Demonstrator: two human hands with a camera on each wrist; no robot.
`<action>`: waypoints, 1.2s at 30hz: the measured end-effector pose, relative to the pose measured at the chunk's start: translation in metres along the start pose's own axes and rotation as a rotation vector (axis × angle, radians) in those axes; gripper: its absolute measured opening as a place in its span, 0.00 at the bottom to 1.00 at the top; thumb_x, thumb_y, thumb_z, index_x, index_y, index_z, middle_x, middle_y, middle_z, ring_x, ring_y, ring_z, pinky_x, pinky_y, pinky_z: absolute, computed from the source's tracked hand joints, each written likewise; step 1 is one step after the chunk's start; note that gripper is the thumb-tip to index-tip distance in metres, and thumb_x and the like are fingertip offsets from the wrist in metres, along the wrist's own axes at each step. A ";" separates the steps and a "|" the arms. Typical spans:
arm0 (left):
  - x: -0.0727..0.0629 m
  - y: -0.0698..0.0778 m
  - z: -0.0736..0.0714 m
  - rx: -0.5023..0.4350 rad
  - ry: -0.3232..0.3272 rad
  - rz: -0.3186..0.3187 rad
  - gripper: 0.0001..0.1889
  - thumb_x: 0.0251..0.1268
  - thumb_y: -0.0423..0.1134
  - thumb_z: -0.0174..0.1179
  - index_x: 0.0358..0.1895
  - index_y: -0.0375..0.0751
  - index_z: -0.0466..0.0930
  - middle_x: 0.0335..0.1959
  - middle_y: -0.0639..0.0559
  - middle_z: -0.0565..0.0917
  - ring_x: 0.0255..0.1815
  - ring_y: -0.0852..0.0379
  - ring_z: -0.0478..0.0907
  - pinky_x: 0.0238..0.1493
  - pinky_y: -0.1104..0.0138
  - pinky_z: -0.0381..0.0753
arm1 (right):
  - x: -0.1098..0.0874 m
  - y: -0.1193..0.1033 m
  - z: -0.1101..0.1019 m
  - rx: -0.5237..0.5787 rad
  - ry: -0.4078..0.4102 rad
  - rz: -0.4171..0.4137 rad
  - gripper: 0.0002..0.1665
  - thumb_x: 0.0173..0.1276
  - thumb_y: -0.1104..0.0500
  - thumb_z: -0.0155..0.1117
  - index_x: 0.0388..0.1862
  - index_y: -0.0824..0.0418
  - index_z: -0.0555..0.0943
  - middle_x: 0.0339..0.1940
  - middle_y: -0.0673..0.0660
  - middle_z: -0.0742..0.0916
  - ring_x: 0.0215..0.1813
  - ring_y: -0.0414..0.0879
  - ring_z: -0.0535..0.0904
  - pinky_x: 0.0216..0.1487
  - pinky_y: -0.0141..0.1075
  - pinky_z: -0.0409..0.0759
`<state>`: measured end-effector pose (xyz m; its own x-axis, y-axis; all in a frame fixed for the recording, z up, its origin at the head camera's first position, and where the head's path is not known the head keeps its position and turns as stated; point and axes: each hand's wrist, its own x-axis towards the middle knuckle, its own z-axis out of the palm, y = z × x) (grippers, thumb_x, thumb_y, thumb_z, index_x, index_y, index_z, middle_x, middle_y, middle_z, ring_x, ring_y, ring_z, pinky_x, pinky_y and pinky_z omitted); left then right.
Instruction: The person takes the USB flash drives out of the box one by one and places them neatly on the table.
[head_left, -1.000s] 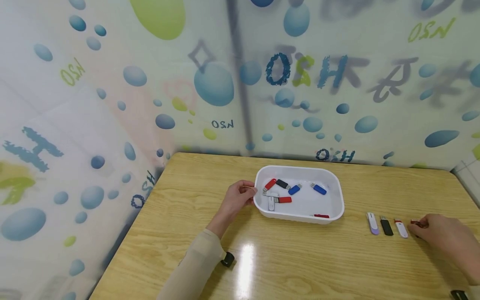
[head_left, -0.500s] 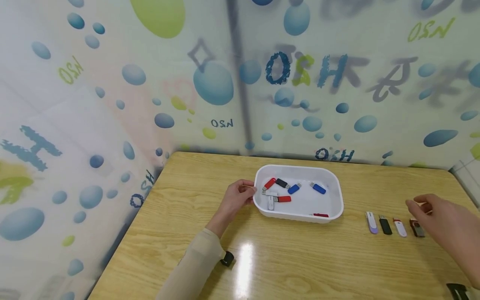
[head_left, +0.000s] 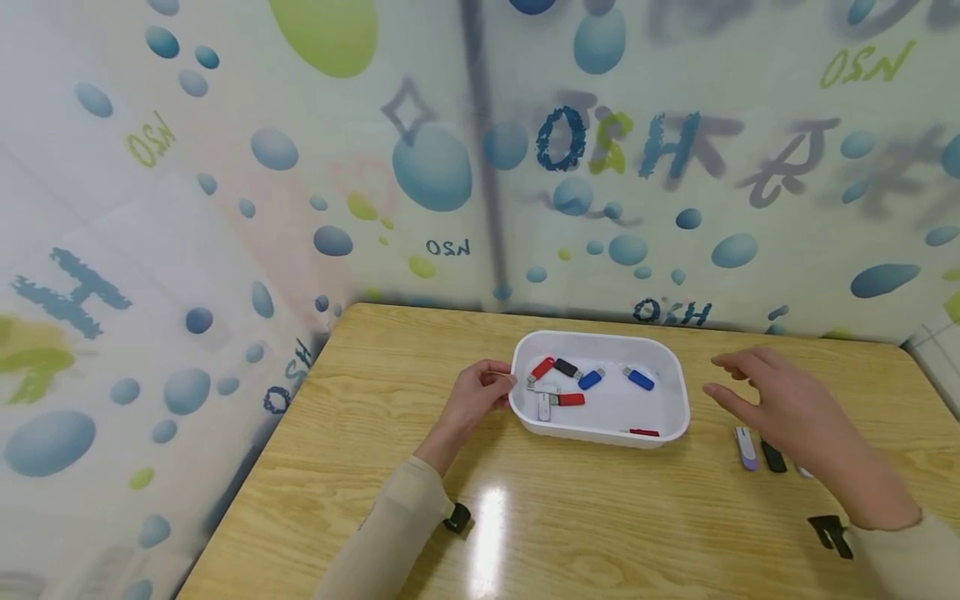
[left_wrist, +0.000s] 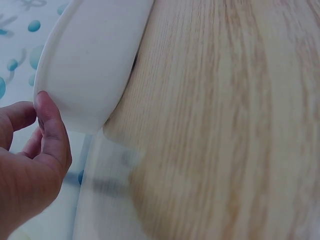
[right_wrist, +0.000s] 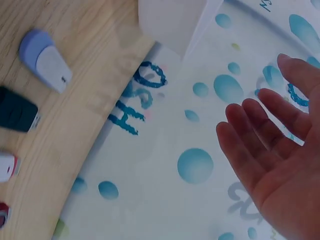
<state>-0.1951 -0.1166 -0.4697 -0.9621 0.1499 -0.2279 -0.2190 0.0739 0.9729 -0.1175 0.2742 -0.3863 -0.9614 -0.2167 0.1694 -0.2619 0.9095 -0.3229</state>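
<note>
My left hand (head_left: 478, 390) pinches the left rim of a white plastic tray (head_left: 600, 434) between thumb and fingers; the left wrist view shows the same hold. Inside lie several USB sticks, among them a blue one (head_left: 640, 378), a red one (head_left: 541, 369) and a black one (head_left: 566, 367). Holding nothing, my right hand (head_left: 802, 417) hovers right of the tray with fingers spread. Under it a white-purple USB stick (head_left: 746, 448) and a black USB stick (head_left: 773, 456) lie in a row. A white-red stick (right_wrist: 7, 167) and a dark red one (right_wrist: 4, 214) continue that row.
The wooden table (head_left: 600, 517) runs back to a curtain (head_left: 525, 167) printed with blue and green drops. A black strap (head_left: 457, 518) shows at the left cuff and another (head_left: 830, 536) by the right cuff.
My right hand let go of the dark red USB stick at the row's right end, lifted, and moved left toward the tray. My left hand stays on the rim.
</note>
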 end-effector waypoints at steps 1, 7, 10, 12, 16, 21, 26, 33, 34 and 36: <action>0.000 0.000 0.000 0.001 0.000 -0.001 0.15 0.74 0.34 0.63 0.58 0.29 0.78 0.48 0.35 0.83 0.36 0.54 0.81 0.44 0.61 0.88 | 0.002 -0.002 0.002 0.006 0.002 -0.010 0.28 0.74 0.47 0.69 0.62 0.66 0.80 0.55 0.67 0.82 0.53 0.64 0.80 0.44 0.62 0.81; -0.001 0.000 0.001 -0.010 0.004 -0.005 0.15 0.74 0.33 0.62 0.58 0.29 0.78 0.49 0.34 0.83 0.38 0.51 0.81 0.43 0.64 0.88 | 0.013 -0.014 0.011 0.027 -0.018 -0.075 0.25 0.72 0.51 0.71 0.60 0.65 0.81 0.60 0.68 0.82 0.58 0.67 0.79 0.51 0.65 0.80; -0.001 0.000 0.000 -0.005 0.008 -0.008 0.15 0.74 0.33 0.63 0.58 0.29 0.78 0.48 0.35 0.83 0.38 0.51 0.81 0.42 0.64 0.88 | 0.019 -0.020 0.018 0.047 -0.020 -0.139 0.22 0.70 0.54 0.74 0.57 0.64 0.83 0.59 0.66 0.83 0.58 0.66 0.80 0.54 0.64 0.81; -0.001 0.000 0.000 0.001 0.008 -0.007 0.15 0.74 0.33 0.63 0.58 0.30 0.78 0.48 0.35 0.83 0.37 0.52 0.81 0.43 0.64 0.88 | 0.023 -0.024 0.023 0.057 -0.030 -0.192 0.20 0.68 0.56 0.75 0.55 0.63 0.84 0.56 0.64 0.84 0.57 0.64 0.81 0.54 0.62 0.81; -0.001 0.001 0.000 0.004 0.003 -0.004 0.15 0.74 0.33 0.63 0.58 0.30 0.78 0.48 0.36 0.83 0.36 0.54 0.81 0.45 0.61 0.88 | 0.030 -0.032 0.030 0.073 -0.077 -0.284 0.15 0.69 0.58 0.74 0.53 0.60 0.85 0.53 0.58 0.86 0.55 0.58 0.83 0.54 0.58 0.83; -0.001 0.001 0.000 0.007 0.001 -0.011 0.16 0.74 0.34 0.63 0.59 0.30 0.77 0.48 0.36 0.83 0.36 0.55 0.81 0.46 0.60 0.88 | 0.040 -0.040 0.036 0.079 -0.195 -0.311 0.14 0.72 0.58 0.71 0.54 0.58 0.85 0.53 0.55 0.86 0.55 0.56 0.83 0.55 0.55 0.84; 0.001 0.000 0.000 0.007 0.000 -0.014 0.16 0.74 0.34 0.63 0.59 0.29 0.77 0.48 0.35 0.83 0.36 0.55 0.81 0.46 0.60 0.88 | 0.054 -0.043 0.046 0.076 -0.309 -0.304 0.15 0.71 0.58 0.72 0.55 0.58 0.85 0.54 0.55 0.85 0.57 0.55 0.82 0.58 0.54 0.83; -0.001 0.002 0.000 0.007 -0.005 -0.015 0.16 0.74 0.34 0.63 0.59 0.29 0.77 0.48 0.35 0.83 0.36 0.55 0.81 0.47 0.59 0.88 | 0.070 -0.047 0.062 0.030 -0.508 -0.223 0.21 0.67 0.50 0.76 0.56 0.56 0.86 0.54 0.54 0.86 0.56 0.53 0.81 0.60 0.53 0.81; -0.001 0.002 0.000 0.009 -0.005 -0.015 0.16 0.74 0.34 0.63 0.59 0.29 0.77 0.48 0.36 0.83 0.36 0.55 0.81 0.47 0.59 0.88 | 0.071 -0.048 0.064 0.017 -0.533 -0.207 0.21 0.66 0.50 0.77 0.55 0.55 0.86 0.55 0.54 0.86 0.57 0.53 0.81 0.61 0.53 0.81; -0.001 0.002 0.000 0.010 -0.002 -0.015 0.16 0.74 0.34 0.63 0.59 0.29 0.78 0.48 0.36 0.83 0.36 0.54 0.81 0.47 0.60 0.88 | 0.073 -0.050 0.066 -0.018 -0.576 -0.189 0.20 0.65 0.50 0.78 0.54 0.53 0.86 0.53 0.53 0.86 0.55 0.52 0.81 0.61 0.53 0.81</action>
<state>-0.1943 -0.1163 -0.4679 -0.9584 0.1509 -0.2423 -0.2316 0.0856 0.9691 -0.1800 0.1897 -0.4197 -0.7904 -0.5279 -0.3109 -0.4359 0.8412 -0.3201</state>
